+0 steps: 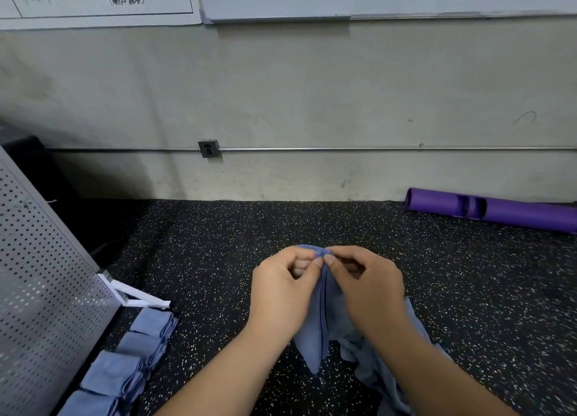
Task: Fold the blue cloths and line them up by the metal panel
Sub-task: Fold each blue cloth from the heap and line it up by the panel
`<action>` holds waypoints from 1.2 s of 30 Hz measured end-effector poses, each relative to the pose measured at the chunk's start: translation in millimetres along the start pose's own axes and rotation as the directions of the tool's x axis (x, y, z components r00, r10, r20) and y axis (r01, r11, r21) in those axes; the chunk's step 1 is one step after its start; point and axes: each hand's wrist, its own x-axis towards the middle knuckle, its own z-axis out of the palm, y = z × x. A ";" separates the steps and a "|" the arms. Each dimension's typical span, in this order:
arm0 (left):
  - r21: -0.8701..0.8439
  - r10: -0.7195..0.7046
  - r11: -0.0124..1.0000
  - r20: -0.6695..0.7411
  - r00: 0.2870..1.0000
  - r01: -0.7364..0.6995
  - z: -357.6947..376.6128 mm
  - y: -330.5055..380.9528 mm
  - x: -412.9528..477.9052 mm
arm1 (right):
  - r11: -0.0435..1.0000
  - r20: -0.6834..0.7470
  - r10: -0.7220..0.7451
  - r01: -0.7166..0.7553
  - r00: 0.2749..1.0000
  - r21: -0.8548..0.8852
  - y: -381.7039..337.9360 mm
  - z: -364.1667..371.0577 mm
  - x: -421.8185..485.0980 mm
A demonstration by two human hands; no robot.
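A blue cloth [315, 331] hangs above the speckled floor [218, 237], held up by its top edge. The left hand [281, 290] and right hand [368, 287] meet thumb to thumb, each pinching the hem with curled fingers [304, 253]. The cloth is doubled lengthwise; its long axis runs up and down, tapering to a point at the bottom. Loose blue cloth [384, 378] lies under the right forearm. Four folded cloths [125, 365] sit in a row beside the perforated metal panel [37, 259] at left. A purple tube [499, 209] lies by the wall.
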 end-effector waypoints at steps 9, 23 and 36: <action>-0.019 0.014 1.000 0.014 1.000 -0.014 -3.3 3.5 -1.9 | 0.999 0.018 -0.032 0.032 0.999 -0.013 -5.1 -1.3 -3.6; -0.069 -0.019 0.997 0.079 0.997 0.024 -1.6 -1.6 -4.4 | 0.999 0.003 -0.045 0.045 0.999 -0.007 -12.3 -4.7 -10.2; 0.404 0.189 0.887 0.125 0.974 -0.224 -26.9 -15.7 19.2 | 0.993 -0.045 -0.020 0.025 0.999 0.115 0.7 -17.4 14.2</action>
